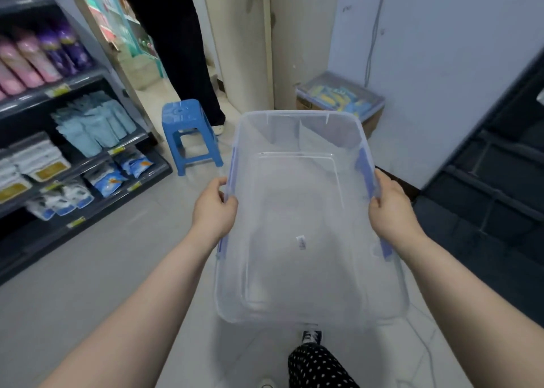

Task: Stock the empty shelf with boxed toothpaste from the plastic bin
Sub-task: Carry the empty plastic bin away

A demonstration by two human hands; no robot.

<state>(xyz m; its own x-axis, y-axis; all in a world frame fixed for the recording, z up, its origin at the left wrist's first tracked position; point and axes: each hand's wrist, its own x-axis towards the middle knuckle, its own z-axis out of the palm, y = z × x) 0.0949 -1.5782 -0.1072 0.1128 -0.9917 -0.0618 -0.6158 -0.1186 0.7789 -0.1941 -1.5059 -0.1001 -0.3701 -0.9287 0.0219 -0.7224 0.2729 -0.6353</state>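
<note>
Above the tiled floor [88, 270], held level: clear plastic bin [294, 211], empty. Gripped at both long rims with left hand [213, 208] and right hand [391, 211], each curled over the edge. Judged light, stiff yet slightly flexing, smooth; best carried beside blue latches [366, 166]. Noted beyond: blue stool [188, 128], stocked shelf [88, 158].

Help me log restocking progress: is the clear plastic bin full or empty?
Empty. The plastic bin holds no boxes; through its clear bottom only a small sticker and the floor show.
</note>
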